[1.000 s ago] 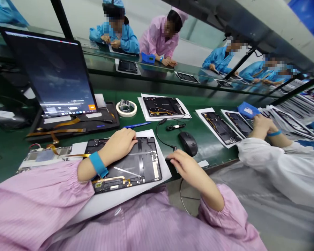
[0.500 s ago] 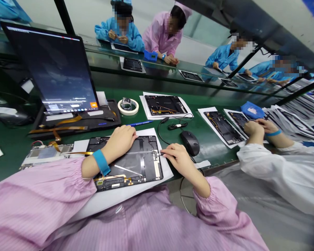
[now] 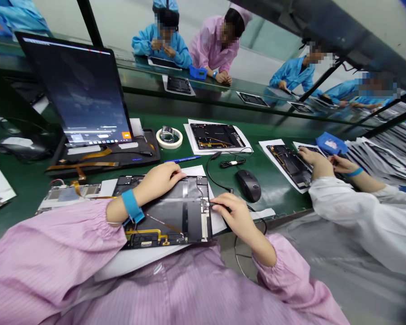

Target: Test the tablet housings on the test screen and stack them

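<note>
left grip (image 3: pixel 159 177) open, flat on tablet chassis (image 3: pixel 165 208) | right grip (image 3: pixel 236 215) pinching thin dark tool (image 3: pixel 218 206) at chassis right edge | near edge of desk (image 3: pixel 277 203)

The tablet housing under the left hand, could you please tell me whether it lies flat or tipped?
Flat: the tablet housing lies on white paper under the left hand.

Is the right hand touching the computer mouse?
No, the right hand reaches to the tablet, and the computer mouse sits apart from it on the green bench.
</note>
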{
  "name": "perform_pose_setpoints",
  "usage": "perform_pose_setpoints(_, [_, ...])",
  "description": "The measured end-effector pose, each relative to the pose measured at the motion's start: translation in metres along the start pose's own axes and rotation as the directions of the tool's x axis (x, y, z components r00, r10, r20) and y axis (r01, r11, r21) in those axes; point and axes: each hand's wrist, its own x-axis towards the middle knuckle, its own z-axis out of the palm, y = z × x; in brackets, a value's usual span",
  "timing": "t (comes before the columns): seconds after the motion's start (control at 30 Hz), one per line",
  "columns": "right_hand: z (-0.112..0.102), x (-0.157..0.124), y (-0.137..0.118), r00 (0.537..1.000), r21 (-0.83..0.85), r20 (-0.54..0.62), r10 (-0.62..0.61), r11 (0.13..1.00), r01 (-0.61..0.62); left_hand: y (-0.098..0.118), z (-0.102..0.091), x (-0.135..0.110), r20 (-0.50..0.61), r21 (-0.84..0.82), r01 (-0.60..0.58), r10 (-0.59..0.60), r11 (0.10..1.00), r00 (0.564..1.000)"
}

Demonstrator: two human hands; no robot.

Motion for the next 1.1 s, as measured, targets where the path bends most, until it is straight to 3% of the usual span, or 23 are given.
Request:
perform_pose_setpoints(0.17, [0.007,-0.012,-0.012,0.982,-0.358,0.111,-0.151,0.916,0.182,0.000,-0.001,-0.002,0.108,0.012,0.068,-0.068,0.998,0.992])
perform_pose_setpoints(0.27, [0.014,-0.015,-0.010,0.966,-0.454,0.121,-0.227,0.853,0.257,0.000,0.000,-0.002,0.123,-0.005,0.078,-0.077,0.997,0.989])
perform_pose_setpoints(0.43, [0.011,-0.007,0.009,0.941,-0.413,0.118,-0.316,0.846,0.336,-0.005,0.001,0.003,0.113,-0.005,0.092,-0.091,0.996,0.989])
perform_pose_setpoints(0.57, [-0.002,-0.006,0.017,0.963,-0.293,0.144,-0.226,0.920,0.260,-0.004,0.000,0.001,0.118,-0.014,0.090,-0.088,0.996,0.989])
perform_pose_setpoints(0.67, [-0.006,-0.010,0.016,0.990,-0.198,-0.029,-0.134,0.972,0.126,-0.003,0.001,-0.002,0.111,-0.029,0.067,-0.064,0.997,0.992])
perform_pose_setpoints(0.77, [-0.006,-0.013,0.013,0.978,-0.206,-0.127,-0.168,0.969,0.139,-0.006,0.003,-0.002,0.118,-0.030,0.070,-0.066,0.997,0.991])
perform_pose_setpoints(0.97, [-0.011,-0.011,0.007,0.972,-0.191,0.079,-0.220,0.954,0.231,-0.008,0.003,-0.002,0.155,-0.015,0.071,-0.068,0.997,0.986])
perform_pose_setpoints(1.1, [-0.010,-0.010,0.009,0.968,-0.214,0.118,-0.219,0.947,0.240,-0.006,0.003,-0.003,0.158,-0.012,0.084,-0.082,0.996,0.984])
